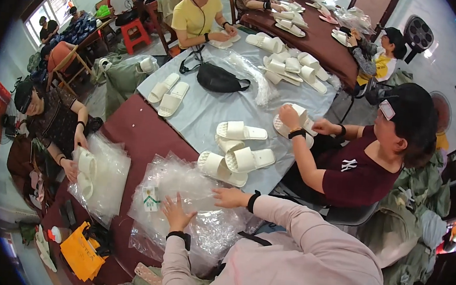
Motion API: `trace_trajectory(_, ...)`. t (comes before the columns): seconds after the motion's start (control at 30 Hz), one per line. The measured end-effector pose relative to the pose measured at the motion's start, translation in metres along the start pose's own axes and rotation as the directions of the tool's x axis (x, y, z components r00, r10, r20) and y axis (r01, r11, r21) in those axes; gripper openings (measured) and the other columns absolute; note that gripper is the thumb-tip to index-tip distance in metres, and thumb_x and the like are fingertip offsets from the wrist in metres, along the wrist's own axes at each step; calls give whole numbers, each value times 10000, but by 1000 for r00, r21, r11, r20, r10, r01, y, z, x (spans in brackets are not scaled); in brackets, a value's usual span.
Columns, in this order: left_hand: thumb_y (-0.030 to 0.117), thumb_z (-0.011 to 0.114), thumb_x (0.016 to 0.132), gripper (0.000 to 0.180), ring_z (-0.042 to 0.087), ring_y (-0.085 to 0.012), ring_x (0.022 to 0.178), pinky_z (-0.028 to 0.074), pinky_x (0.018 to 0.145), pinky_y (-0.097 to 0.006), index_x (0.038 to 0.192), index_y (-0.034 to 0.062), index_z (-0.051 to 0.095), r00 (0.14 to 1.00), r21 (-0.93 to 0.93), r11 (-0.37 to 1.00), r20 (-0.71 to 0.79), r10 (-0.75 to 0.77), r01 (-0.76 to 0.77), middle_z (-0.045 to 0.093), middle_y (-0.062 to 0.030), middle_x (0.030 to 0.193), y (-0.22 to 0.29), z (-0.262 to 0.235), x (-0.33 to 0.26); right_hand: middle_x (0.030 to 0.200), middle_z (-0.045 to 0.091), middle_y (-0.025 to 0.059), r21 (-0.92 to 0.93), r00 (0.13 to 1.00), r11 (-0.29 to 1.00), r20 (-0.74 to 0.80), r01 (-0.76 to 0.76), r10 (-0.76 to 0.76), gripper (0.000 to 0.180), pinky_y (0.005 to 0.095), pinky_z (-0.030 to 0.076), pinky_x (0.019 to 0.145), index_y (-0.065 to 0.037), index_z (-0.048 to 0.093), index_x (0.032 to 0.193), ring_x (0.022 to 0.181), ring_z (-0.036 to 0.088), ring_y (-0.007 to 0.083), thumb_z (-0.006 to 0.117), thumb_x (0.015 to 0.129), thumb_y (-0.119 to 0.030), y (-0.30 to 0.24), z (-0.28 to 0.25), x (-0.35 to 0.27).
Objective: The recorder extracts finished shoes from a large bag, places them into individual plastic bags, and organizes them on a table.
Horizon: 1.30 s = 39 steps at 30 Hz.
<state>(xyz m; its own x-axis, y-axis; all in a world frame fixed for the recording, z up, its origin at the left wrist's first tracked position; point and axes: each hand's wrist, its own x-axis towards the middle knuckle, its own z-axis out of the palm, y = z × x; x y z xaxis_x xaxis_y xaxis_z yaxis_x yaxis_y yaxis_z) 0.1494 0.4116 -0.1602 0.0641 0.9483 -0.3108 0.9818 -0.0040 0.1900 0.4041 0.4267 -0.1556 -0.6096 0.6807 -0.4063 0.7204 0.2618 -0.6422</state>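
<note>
My left hand (178, 214) lies with its fingers spread on a pile of clear plastic bags (173, 178). Next to it, a bag in the pile carries a white label with a green mark (151, 201). My right hand (232, 198) reaches over the pile's right part, fingers stretched out to the left and nothing seen in them. Just beyond that hand is a small stack of white slippers (219, 169), with a ribbed white slipper (250, 159) leaning on top.
At the left, a co-worker handles bagged white slippers (85, 172). On the right, another holds a white slipper (303, 119). A black waist bag (220, 78), a slipper pair (171, 97) and a slipper heap (294, 66) occupy the pale-covered table (197, 126). An orange bag (82, 252) lies nearby.
</note>
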Motion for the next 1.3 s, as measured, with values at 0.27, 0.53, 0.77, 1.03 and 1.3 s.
trace_trajectory(0.27, 433, 683, 697, 806, 267, -387, 1251, 199, 1014, -511, 1356, 148, 316, 954, -143, 981, -289, 83, -128, 284, -254, 1353, -17, 11, 18, 1433, 216, 157, -706, 846, 693, -276, 145, -457, 493, 581, 168, 1015, -165, 526, 1207, 1299, 244, 350, 571, 720, -230, -27, 3, -8)
trace_trajectory(0.53, 235, 564, 799, 478, 314, -394, 1217, 237, 1003, -494, 1263, 191, 458, 767, -269, 953, -579, -276, 140, 333, -213, 1336, -41, -9, 50, 1466, 95, 161, -349, 961, 936, -268, -35, -63, 648, 627, 139, 998, -201, 443, 1287, 1333, 107, 402, 599, 659, -166, -35, 6, 19)
trace_trajectory(0.77, 322, 593, 748, 575, 299, -372, 1248, 285, 960, -530, 1293, 248, 425, 892, -273, 897, -199, -406, 347, 307, -198, 1364, -56, -21, 73, 1456, 97, 186, -413, 927, 910, -351, -31, -128, 630, 613, 167, 996, -201, 489, 1247, 1337, 103, 388, 591, 640, -69, -20, 6, 14)
trace_trajectory(1.03, 246, 638, 694, 742, 353, -365, 1212, 305, 944, -519, 1355, 256, 303, 868, -340, 856, -177, -464, 388, 350, -190, 1335, -70, -30, 55, 1406, 136, 288, 39, 792, 982, -587, -183, 171, 571, 491, 319, 968, -200, 573, 1165, 1285, 218, 437, 557, 633, 7, -18, 15, 21)
trace_trajectory(1.3, 79, 647, 666, 681, 450, -337, 1092, 358, 934, -389, 1301, 150, 414, 744, -653, 756, -485, -460, 42, 450, -178, 1185, -108, -10, 10, 1353, 220, 315, 287, 902, 949, -365, -129, 232, 491, 406, 368, 957, -201, 603, 1074, 1193, 352, 459, 563, 635, 16, -4, 6, 39)
